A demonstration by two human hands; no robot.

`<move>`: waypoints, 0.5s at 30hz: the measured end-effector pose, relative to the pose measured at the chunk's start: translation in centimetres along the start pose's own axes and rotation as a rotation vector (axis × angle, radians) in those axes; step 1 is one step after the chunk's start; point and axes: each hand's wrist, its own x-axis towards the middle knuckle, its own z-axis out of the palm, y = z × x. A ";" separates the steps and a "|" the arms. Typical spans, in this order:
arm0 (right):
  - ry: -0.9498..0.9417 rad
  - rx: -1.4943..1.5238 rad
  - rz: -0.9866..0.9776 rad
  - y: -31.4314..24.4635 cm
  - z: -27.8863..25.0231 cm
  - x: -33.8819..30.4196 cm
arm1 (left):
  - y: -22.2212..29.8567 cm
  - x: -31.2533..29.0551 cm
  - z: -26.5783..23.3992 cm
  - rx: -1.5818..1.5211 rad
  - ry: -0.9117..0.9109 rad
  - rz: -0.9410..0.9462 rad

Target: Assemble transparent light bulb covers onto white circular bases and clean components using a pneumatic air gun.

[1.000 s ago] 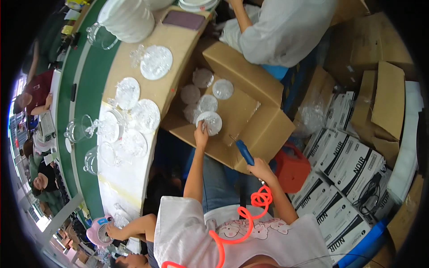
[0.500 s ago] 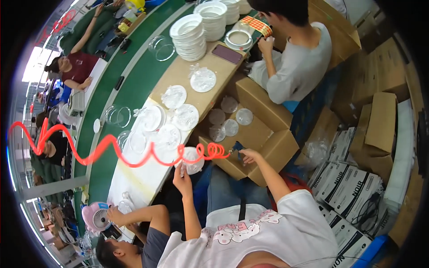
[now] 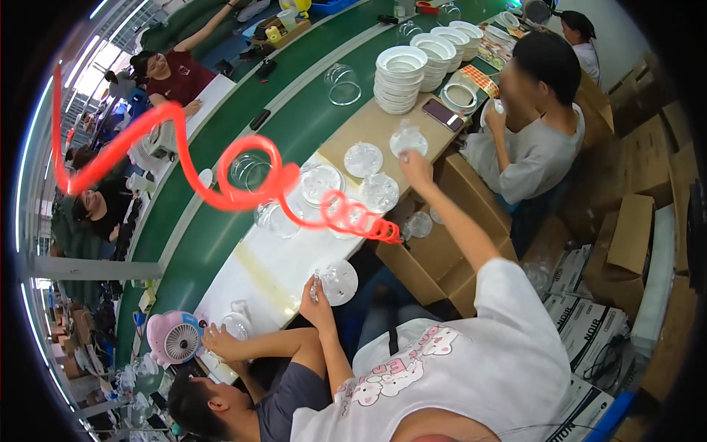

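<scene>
White, film-wrapped and round, a disc [image 3: 340, 283] is held out in the head view over the near edge of the desk [image 3: 254, 276] by the left hand [image 3: 318, 306]. The left fingers are clamped on its left rim, where clear wrapping bunches up. The right hand [image 3: 417, 171] reaches across to a second disc [image 3: 407, 138] on the tan part of the desk; its fingers meet the lower edge, but I cannot tell whether they have closed on it.

At least 2 more wrapped discs [image 3: 363, 160] lie just beside that second disc, and others rest in the carton [image 3: 471, 195] below. A red coiled hose [image 3: 254, 173] hangs across the view and hides part of the desk. Farther along stand stacks of white dishes [image 3: 400, 77], with a phone [image 3: 442, 115] near them.

Each disc looks light and stiff, likely thin enough to crack if bent or dropped. The loose film would probably slide under the fingers, so a pinch on the solid rim, thumb on 1 face and fingers on the other, should hold better than a grip on the crumpled wrapping alone
</scene>
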 end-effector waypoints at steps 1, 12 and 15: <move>0.165 -0.052 -0.178 0.0 0.1 2.3 | 0.4 0.1 -0.4 -0.012 -0.003 -0.009; 0.214 -0.704 -0.300 0.8 -3.7 24.4 | -0.3 1.3 -2.4 -0.038 0.108 -0.177; -0.022 -0.779 -0.212 0.2 -2.6 25.8 | -1.1 2.1 -2.1 -0.115 0.182 -0.228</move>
